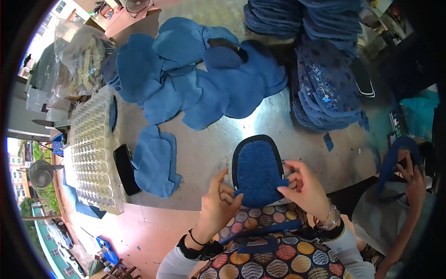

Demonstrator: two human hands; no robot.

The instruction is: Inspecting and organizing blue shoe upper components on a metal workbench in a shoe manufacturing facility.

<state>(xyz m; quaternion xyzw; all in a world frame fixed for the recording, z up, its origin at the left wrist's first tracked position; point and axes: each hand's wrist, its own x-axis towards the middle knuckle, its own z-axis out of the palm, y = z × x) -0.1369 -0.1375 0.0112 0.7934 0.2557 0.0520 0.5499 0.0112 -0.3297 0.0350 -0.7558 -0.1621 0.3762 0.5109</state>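
Observation:
In front of me, at the near edge of the metal table, lies a rounded blue fleecy fabric piece with a black band around its curved edge. My left hand pinches its lower left corner between thumb and fingers, the index finger raised. At the lower right corner, my right hand grips a small tab of the same piece. The near end of the piece reaches the table edge, just above my leaf-patterned apron.
Loose blue fabric pieces spread over the table's far side. Dark blue stacks stand at the right. A phone lies beside light blue pieces and a clear plastic tray. At the right, another person's hand holds a blue piece.

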